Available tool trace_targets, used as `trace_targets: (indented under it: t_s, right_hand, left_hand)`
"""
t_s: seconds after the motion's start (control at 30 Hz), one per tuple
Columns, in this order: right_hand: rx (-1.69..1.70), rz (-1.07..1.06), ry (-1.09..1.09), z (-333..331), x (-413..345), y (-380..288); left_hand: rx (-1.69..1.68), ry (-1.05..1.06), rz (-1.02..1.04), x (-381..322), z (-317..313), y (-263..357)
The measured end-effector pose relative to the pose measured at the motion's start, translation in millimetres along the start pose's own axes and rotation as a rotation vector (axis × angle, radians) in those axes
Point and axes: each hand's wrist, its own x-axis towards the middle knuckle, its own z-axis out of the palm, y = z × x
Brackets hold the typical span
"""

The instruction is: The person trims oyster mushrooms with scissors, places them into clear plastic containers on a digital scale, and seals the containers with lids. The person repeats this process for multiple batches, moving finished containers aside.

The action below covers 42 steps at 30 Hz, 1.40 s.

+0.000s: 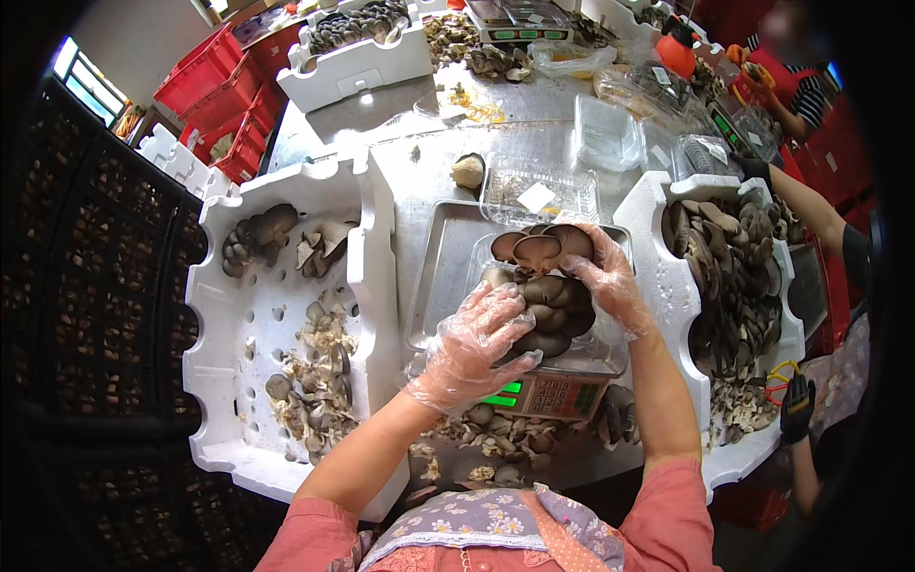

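Both my hands wear clear plastic gloves over a clear plastic tray (480, 250) on the metal pan (437, 286) of a digital scale (547, 395). My right hand (607, 275) grips a cluster of oyster mushrooms (536, 247) by its right side, fingers behind the caps. My left hand (482, 343) rests with spread fingers against the left side of a darker cluster (554, 307) lying in the tray; whether it grips it is hidden. An empty clear container (540, 187) with a white label lies behind the pan, beside a single mushroom (468, 171).
A white foam crate (379, 286) with mushroom clusters and scraps stands left; a fuller one (665, 286) stands right. Trimmings (500, 436) lie before the scale. Stacked clear trays (604, 132) stand behind. At right, a co-worker's black-gloved hand (797, 407) and another person's arm (808, 200) reach in.
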Motion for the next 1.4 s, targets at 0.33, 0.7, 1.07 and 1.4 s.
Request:
trace_targets:
  t_s: [0.33, 0.7, 1.07, 1.4]
  right_hand:
    - [0.062, -0.006, 0.070, -6, -4, 1]
    - [-0.661, -0.610, -0.119, 17, -5, -28]
    - [-0.503, -0.475, 0.053, 12, -7, -35]
    - [-0.123, -0.194, -0.050, 5, -4, -38]
  left_hand:
    - [-0.098, 0.086, -0.050, 5, -3, -1]
    - [-0.067, 0.148, 0.031, 5, 5, -5]
    - [-0.092, 0.213, -0.035, 5, 13, -5]
    - [0.054, 0.110, -0.053, 10, 9, 4]
